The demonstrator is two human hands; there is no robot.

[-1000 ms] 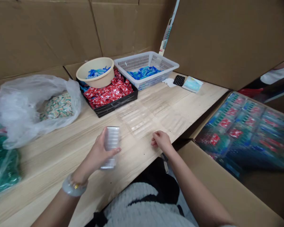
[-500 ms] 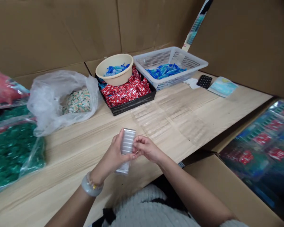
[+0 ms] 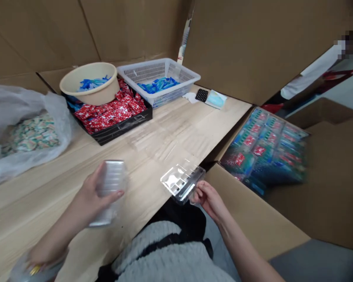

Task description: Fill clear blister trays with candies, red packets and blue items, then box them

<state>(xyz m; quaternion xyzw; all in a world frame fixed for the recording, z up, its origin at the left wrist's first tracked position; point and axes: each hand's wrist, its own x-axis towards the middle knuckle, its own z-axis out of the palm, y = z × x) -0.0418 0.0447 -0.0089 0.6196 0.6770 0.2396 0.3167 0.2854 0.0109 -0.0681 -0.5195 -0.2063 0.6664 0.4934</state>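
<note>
My left hand [image 3: 91,199] is closed around a stack of clear plastic trays [image 3: 111,178], held upright over the wooden table. Its thumb lies across the stack's near face. Pinched at one edge between the fingers of my right hand [image 3: 206,197] is a single clear plastic tray [image 3: 181,182] with moulded compartments. That tray hangs over the table's front edge, apart from the stack. I see nothing inside its compartments.
Behind my hands stand a black box of red packets [image 3: 114,113], a cream basin [image 3: 88,84] and a white basket [image 3: 161,80] with blue pieces. A plastic bag of small packets [image 3: 35,133] lies left. At right, a carton [image 3: 261,207] holds filled clear packs [image 3: 264,141].
The right hand has drawn a single tray off to the right, away from the stack. The view has turned right, showing more of the carton.
</note>
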